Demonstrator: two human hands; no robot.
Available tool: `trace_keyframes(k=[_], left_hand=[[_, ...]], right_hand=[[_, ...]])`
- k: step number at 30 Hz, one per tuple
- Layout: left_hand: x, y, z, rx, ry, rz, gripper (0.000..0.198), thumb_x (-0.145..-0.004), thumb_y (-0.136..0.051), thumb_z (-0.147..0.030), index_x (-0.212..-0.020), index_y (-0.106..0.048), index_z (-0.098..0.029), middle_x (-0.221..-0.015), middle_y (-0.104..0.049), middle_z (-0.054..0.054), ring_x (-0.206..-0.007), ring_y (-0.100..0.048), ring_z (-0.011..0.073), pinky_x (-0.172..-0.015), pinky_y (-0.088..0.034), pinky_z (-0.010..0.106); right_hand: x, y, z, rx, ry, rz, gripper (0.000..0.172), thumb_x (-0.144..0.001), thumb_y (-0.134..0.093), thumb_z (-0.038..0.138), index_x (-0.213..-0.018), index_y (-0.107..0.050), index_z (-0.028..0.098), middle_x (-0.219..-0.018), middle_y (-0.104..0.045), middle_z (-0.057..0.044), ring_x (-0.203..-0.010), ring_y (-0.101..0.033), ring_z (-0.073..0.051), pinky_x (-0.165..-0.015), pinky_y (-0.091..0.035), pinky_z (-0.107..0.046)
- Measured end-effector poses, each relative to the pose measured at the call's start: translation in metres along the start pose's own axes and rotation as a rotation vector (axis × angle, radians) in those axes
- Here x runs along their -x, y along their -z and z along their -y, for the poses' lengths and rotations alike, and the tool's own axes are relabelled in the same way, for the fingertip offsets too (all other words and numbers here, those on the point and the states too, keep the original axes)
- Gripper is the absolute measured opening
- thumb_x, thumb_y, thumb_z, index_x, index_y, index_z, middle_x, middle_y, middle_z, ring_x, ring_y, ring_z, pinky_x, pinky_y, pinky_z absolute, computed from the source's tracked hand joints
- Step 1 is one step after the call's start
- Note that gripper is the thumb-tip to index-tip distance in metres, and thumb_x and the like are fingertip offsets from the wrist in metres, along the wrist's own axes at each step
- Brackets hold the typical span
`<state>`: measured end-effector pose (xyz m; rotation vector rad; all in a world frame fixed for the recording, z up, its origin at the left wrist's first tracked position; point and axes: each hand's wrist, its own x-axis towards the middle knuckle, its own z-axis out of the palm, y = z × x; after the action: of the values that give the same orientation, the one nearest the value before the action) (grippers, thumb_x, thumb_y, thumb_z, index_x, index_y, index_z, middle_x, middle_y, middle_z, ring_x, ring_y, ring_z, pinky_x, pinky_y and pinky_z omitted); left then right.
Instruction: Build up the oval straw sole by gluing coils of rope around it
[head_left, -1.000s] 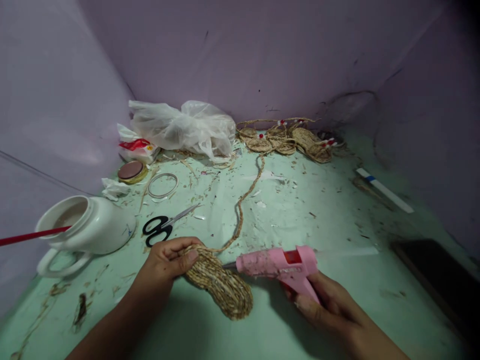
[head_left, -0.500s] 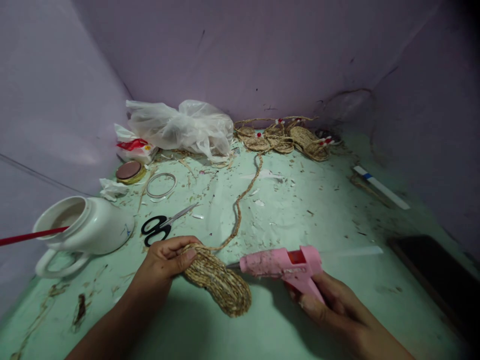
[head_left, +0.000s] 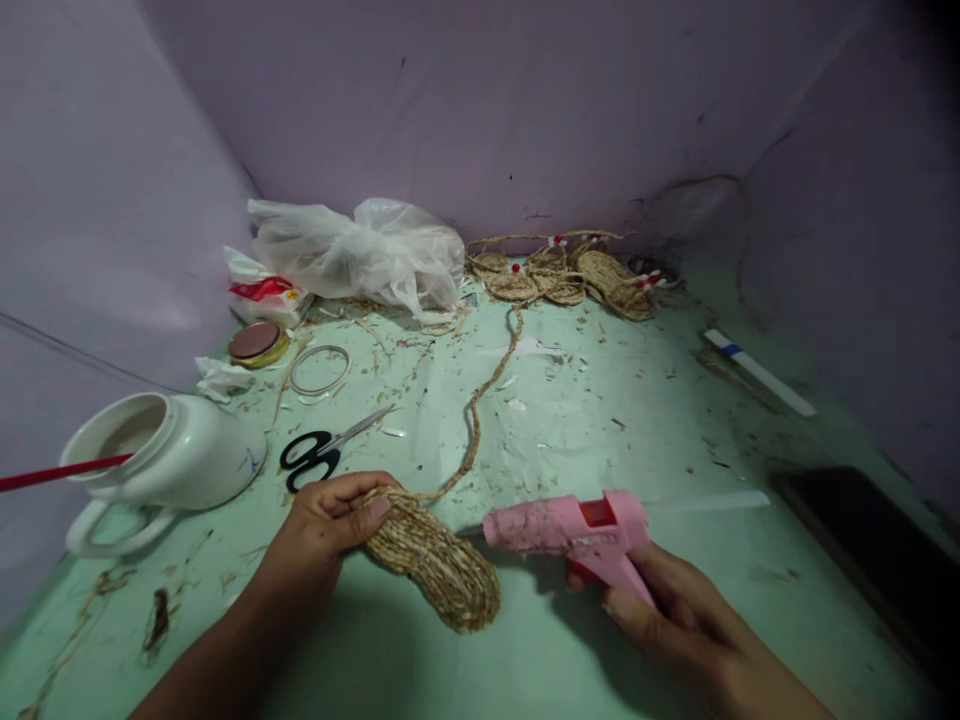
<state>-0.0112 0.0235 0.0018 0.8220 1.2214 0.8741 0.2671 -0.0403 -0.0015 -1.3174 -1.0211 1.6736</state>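
My left hand (head_left: 341, 520) pinches the upper left end of a sole-shaped piece of coiled braided straw (head_left: 435, 565), thumb on top. From that end a loose length of straw cord (head_left: 476, 420) runs away over the table. A pink glue gun (head_left: 566, 530) is in my right hand (head_left: 675, 610), its fingers wrapped round the handle. The metal nozzle points left, close to the straw piece's upper edge; whether it touches I cannot tell. A clear glue stick (head_left: 709, 501) sticks out of the gun's back.
Black-handled scissors (head_left: 334, 447), a white mug (head_left: 195, 450) on its side and a tape ring (head_left: 320, 370) lie left. At the back are a plastic bag (head_left: 367, 255) and small straw slippers (head_left: 547, 278). A dark phone-like slab (head_left: 870, 560) lies right, below a white strip (head_left: 761, 373).
The glue gun has shifted slightly right. My left hand and the straw piece stay nearly the same, and the whole view has slid a little.
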Motion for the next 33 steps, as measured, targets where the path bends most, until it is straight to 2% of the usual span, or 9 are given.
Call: trace_keyframes(k=[4,12,14,20,26,33], left_hand=[[0.000,0.000,0.000,0.010,0.009,-0.012,0.025,-0.061,-0.081,-0.032,-0.075,-0.072,-0.014,-0.064,-0.068,0.002,-0.058,-0.059,0.0131,-0.055,-0.047,0.019],[0.001,-0.002,-0.001,0.022,0.000,-0.018,0.026,-0.060,-0.082,-0.032,-0.075,-0.072,-0.014,-0.063,-0.068,0.001,-0.058,-0.059,0.0123,-0.056,-0.047,0.018],[0.000,-0.002,-0.001,0.028,-0.004,-0.018,0.026,-0.059,-0.082,-0.032,-0.073,-0.072,-0.013,-0.063,-0.068,0.001,-0.058,-0.058,0.0121,-0.055,-0.046,0.018],[-0.002,0.002,0.001,0.009,-0.003,-0.003,0.025,-0.060,-0.081,-0.031,-0.075,-0.072,-0.013,-0.063,-0.068,0.004,-0.057,-0.060,0.0157,-0.053,-0.048,0.023],[-0.003,0.002,0.000,-0.003,-0.012,-0.002,0.024,-0.061,-0.081,-0.031,-0.074,-0.073,-0.013,-0.064,-0.068,0.004,-0.058,-0.060,0.0161,-0.055,-0.048,0.023],[0.000,-0.002,-0.002,-0.020,-0.028,-0.058,0.024,-0.060,-0.080,-0.030,-0.074,-0.072,-0.012,-0.065,-0.069,0.005,-0.057,-0.062,0.0180,-0.054,-0.051,0.026]], right_hand=[[0.001,0.000,0.000,0.006,-0.003,-0.027,0.025,-0.076,-0.067,0.052,-0.086,-0.072,0.030,-0.087,-0.067,0.001,-0.086,-0.058,-0.018,-0.081,-0.045,-0.026],[0.004,0.005,-0.004,0.079,-0.001,-0.044,0.026,-0.078,-0.064,0.052,-0.085,-0.069,0.027,-0.080,-0.064,0.000,-0.078,-0.056,-0.017,-0.074,-0.045,-0.027],[0.004,0.008,-0.005,0.107,0.008,-0.015,0.027,-0.079,-0.063,0.052,-0.085,-0.068,0.026,-0.079,-0.062,0.000,-0.076,-0.055,-0.018,-0.072,-0.045,-0.027],[0.005,0.007,-0.003,0.093,0.000,-0.046,0.030,-0.076,-0.065,0.055,-0.080,-0.068,0.025,-0.074,-0.057,0.001,-0.070,-0.050,-0.016,-0.064,-0.041,-0.026],[0.008,0.009,-0.003,0.138,0.009,-0.068,0.031,-0.076,-0.064,0.054,-0.080,-0.069,0.024,-0.073,-0.057,0.000,-0.070,-0.051,-0.017,-0.065,-0.043,-0.027],[0.010,0.014,-0.005,0.210,0.032,-0.052,0.031,-0.079,-0.061,0.053,-0.083,-0.068,0.023,-0.074,-0.058,-0.001,-0.070,-0.053,-0.019,-0.063,-0.044,-0.029]])
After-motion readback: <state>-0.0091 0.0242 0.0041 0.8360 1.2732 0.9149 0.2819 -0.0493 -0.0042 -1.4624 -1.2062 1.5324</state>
